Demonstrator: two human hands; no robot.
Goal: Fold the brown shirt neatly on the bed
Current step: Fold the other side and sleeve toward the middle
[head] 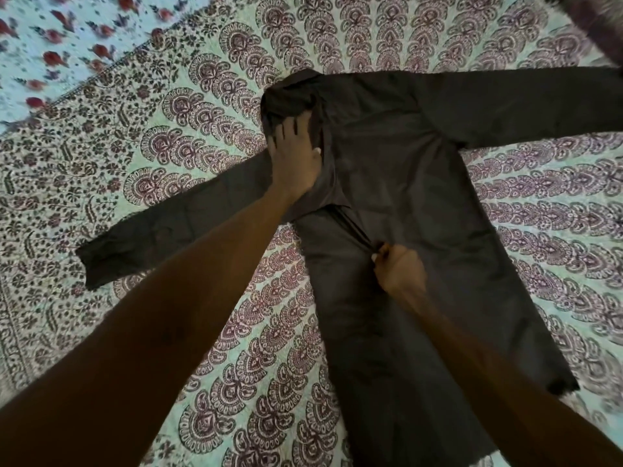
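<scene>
Two hands: both bare, both on one dark brown long-sleeved cloth shirt (397,183) spread flat on the bed.
Far left: a white sheet with red flower print (50,45) shows at the upper corner, beyond the edge of the pale green bedspread with maroon paisley print (202,112) that covers the bed.
Left sleeve: lies flat on the bedspread, running down and left from the shoulder, its cuff toward the left edge of the view.
Left hand (295,156): palm down on the shirt's left shoulder just below the rumpled collar; fingers (286,129) spread apart, pressing the cloth flat, gripping nothing.
Shirt body: runs from the collar at upper centre down to the hem at the bottom edge, tilted slightly.
Right hand (399,271): on the middle of the shirt front; fingers closed together, pinching a fold of the cloth, which pulls into taut creases toward the left armpit.
Right sleeve: stretched out flat toward the upper right edge.
</scene>
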